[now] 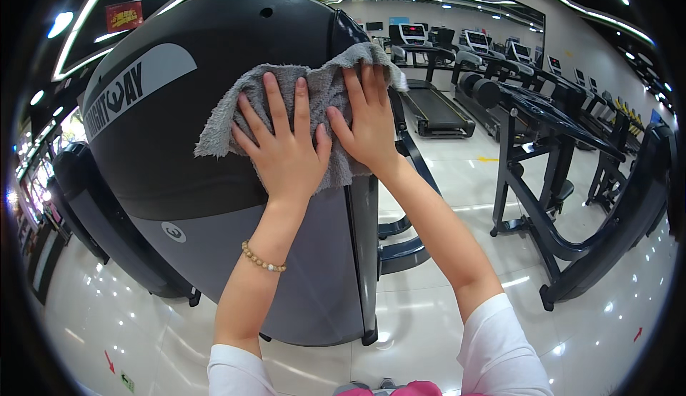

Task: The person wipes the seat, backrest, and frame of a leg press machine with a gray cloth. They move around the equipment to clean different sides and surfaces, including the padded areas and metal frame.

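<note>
A grey terry cloth [321, 96] lies spread against the black and grey cover [214, 181] of a gym machine. My left hand [284, 149], with a beaded bracelet at its wrist, presses flat on the cloth's left part, fingers spread. My right hand [367, 122] rests on the cloth's right part near the cover's upper right edge, its thumb close to the left hand's fingers. Neither hand is closed round the cloth; both lie on top of it. The cloth hides the cover beneath it.
Right of the cover stands a dark metal gym machine [563, 240] with a frame. Treadmills [439, 109] line the wall behind, under a wide mirror [504, 4]. Another dark machine [118, 219] is close on the left. The shiny tiled floor [450, 331] bears red arrow marks.
</note>
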A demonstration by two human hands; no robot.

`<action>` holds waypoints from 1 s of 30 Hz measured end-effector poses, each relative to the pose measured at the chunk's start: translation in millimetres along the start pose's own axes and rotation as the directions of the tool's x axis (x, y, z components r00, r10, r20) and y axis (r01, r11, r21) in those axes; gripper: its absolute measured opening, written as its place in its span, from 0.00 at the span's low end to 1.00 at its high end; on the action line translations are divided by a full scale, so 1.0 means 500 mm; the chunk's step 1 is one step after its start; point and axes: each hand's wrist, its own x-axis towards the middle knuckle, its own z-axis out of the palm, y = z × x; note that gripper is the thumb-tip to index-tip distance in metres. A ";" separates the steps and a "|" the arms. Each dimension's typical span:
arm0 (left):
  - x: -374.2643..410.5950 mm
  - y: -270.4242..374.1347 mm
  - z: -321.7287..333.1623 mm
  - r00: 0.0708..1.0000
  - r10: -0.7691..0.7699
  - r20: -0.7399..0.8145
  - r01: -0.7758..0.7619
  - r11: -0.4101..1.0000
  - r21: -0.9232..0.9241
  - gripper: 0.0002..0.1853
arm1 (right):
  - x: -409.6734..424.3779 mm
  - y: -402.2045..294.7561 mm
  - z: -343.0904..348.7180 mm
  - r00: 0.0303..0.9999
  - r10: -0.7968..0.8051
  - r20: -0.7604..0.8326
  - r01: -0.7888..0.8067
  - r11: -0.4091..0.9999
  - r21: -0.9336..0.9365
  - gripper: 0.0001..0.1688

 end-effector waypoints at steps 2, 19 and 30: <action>0.007 0.014 0.003 1.000 0.000 -0.029 0.000 1.000 0.005 0.33 | 0.010 0.009 -0.007 1.000 0.024 -0.007 -0.023 0.997 0.073 0.36; -0.055 0.109 0.024 0.994 -0.107 0.036 0.097 0.973 0.211 0.33 | -0.077 0.047 0.030 0.993 0.105 0.055 -0.117 0.800 0.589 0.38; -0.107 0.154 0.032 0.993 -0.108 0.046 0.098 0.980 0.170 0.30 | -0.125 0.071 0.023 0.994 0.071 0.081 -0.107 0.713 0.692 0.38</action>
